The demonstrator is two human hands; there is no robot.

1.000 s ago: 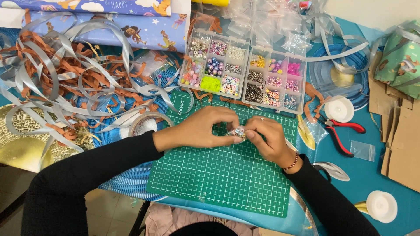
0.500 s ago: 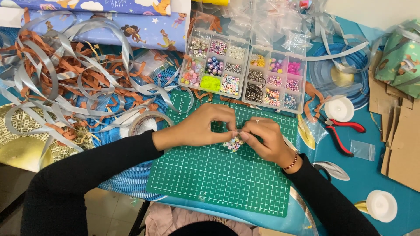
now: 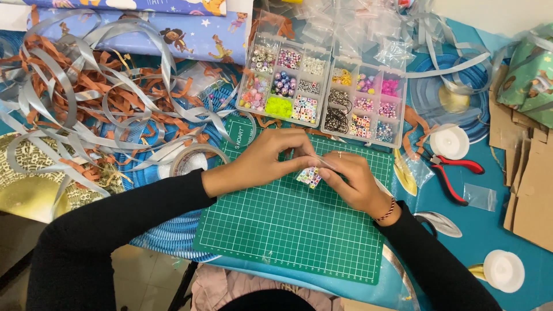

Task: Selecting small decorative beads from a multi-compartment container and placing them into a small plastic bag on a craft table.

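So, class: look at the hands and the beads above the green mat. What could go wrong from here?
1. The cluster of small beads hangs between the left hand and right hand; a slip could scatter them across the cutting mat.
2. The open bead organiser sits just beyond the hands; a knock might mix its compartments.
3. Loose ribbon nearby could snag a sleeve.

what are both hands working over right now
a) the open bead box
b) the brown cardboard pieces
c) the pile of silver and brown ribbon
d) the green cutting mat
d: the left hand and right hand meet over the green cutting mat, pinching a small cluster of beads between them.
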